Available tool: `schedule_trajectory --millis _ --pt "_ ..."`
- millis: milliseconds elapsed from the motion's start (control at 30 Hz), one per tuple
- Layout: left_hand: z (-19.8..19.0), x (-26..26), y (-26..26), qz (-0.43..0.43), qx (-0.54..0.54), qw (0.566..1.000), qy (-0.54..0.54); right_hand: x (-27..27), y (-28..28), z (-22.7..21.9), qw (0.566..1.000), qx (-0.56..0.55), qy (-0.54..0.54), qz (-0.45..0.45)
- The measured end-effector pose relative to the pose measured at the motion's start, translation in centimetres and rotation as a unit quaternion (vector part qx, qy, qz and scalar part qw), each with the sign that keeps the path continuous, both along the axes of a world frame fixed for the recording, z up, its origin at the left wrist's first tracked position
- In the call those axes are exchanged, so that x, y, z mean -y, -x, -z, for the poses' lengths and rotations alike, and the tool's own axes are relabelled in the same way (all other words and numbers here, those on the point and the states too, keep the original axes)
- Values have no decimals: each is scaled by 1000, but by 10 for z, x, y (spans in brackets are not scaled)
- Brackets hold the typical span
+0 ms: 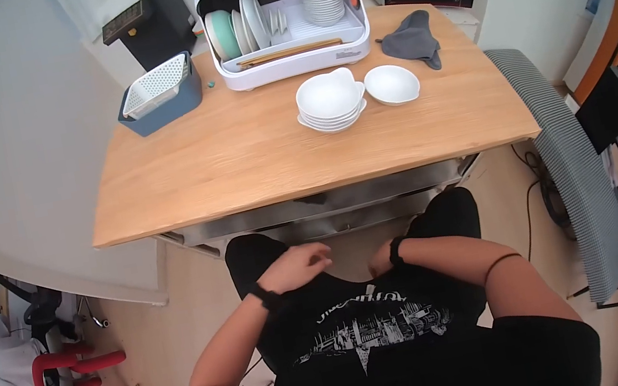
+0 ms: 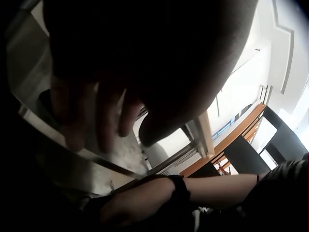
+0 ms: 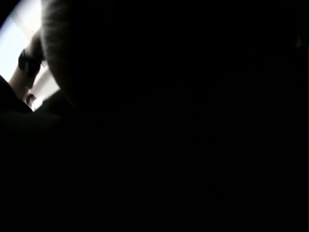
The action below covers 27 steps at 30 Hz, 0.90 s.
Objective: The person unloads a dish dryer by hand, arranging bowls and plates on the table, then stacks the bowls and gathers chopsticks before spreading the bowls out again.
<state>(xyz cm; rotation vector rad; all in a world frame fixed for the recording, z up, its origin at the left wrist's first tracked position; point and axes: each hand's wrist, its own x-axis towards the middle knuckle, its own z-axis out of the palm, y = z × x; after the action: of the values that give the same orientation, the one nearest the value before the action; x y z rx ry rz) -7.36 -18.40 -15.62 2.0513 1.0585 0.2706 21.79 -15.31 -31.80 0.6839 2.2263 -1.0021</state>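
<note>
My left hand (image 1: 301, 265) is over my lap below the table's front edge, its fingers loosely bent and holding nothing; in the left wrist view its fingers (image 2: 104, 116) hang down, dark. The right hand (image 1: 381, 259) rests at my right thigh, fingers partly hidden, and the right wrist view is almost wholly dark. On the wooden table (image 1: 238, 164) stand a stack of white bowls (image 1: 330, 98) and, beside it on the right, a single white bowl (image 1: 392, 85). Neither hand touches them.
Behind the bowls stands an open white dish rack (image 1: 294, 63) with plates, bowls and chopsticks. A blue basket (image 1: 167, 115) with a white one inside is at the left, a grey cloth (image 1: 412, 41) at the right. A person (image 1: 3, 358) is at the far left, by a red-framed chair (image 1: 69, 380).
</note>
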Motion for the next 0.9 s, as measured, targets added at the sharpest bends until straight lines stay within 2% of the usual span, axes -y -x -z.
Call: schedule_trajectory --millis 33,67,133,167,200,267,300,333,400,433,467,533,567,600,667,700,733,800,833,867,900 --pt "15 -8 -1 56 -53 997 22 1 12 4 996 27 52 -73" --pt "27 -12 7 53 -52 997 27 3 21 8 995 27 58 -76" --pt "31 -28 21 86 -106 990 -35 1 35 2 987 89 69 -111" --pt "31 -31 33 18 -39 999 -33 1 39 0 988 105 52 -105" --pt "21 -31 44 -82 39 995 37 0 39 16 987 106 58 -107" --pt "13 -29 64 -154 20 986 55 10 38 72 984 55 110 -130" --pt "14 -28 72 -146 -29 988 38 17 39 80 982 54 118 -135" --pt "22 -29 77 -151 -29 987 43 18 40 85 987 11 97 -127" --pt "43 -33 83 -164 44 983 75 22 39 97 991 -49 80 -97" --pt "49 -39 80 -175 41 980 80 22 40 98 990 -13 93 -102" --pt "54 -48 82 -150 -23 983 103 21 39 98 990 -13 101 -100" --pt "57 -65 78 -64 -57 996 -20 15 34 89 986 -15 143 -79" --pt "61 -75 72 -82 5 996 -40 15 31 90 987 -21 147 -57" --pt "60 -74 66 -85 4 996 -23 19 26 89 984 -21 164 -60" --pt "48 -77 59 -34 -13 999 6 15 28 81 986 -10 152 -64" --pt "41 -76 56 -32 -20 999 6 9 32 65 987 13 156 -27" --pt "35 -71 50 -10 -30 998 52 3 31 52 988 7 154 -25" --pt "25 -65 40 38 -48 989 135 -7 26 35 993 26 107 43" --pt "22 -63 37 55 -51 990 119 -7 27 32 992 26 112 53" --pt "20 -57 34 61 -54 991 111 -9 27 31 993 23 104 59" --pt "22 -54 30 56 -59 990 115 -22 24 26 995 6 100 2"
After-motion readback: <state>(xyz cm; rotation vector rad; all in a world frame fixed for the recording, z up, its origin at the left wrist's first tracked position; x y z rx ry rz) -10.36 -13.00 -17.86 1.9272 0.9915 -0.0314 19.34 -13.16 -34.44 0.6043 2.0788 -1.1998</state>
